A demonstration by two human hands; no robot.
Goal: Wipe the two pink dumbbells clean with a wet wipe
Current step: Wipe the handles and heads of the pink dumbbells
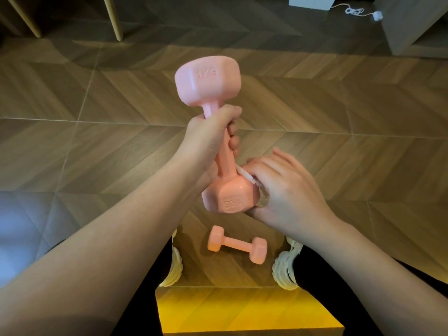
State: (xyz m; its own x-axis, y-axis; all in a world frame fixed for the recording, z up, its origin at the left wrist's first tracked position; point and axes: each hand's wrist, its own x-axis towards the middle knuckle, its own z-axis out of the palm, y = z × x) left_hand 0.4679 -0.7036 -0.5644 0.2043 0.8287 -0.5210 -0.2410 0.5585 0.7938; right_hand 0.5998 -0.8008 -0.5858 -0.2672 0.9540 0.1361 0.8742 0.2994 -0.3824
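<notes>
A pink 1KG dumbbell (pixel 209 81) stands nearly upright in the air in the middle of the view. My left hand (pixel 208 139) grips its handle just under the upper head. My right hand (pixel 278 187) wraps the right side of the lower head and presses a white wet wipe (pixel 247 177) against it, with the thumb under the head. Most of the wipe is hidden under my fingers. A second pink dumbbell (pixel 236 244) lies on the wooden floor between my feet.
A yellow seat edge (pixel 242 311) sits under me at the bottom. White shoes (pixel 287 267) flank the lying dumbbell. Wooden furniture legs (pixel 114 18) stand at the far left, a grey cabinet (pixel 412 27) and a white cable (pixel 356 11) at the far right.
</notes>
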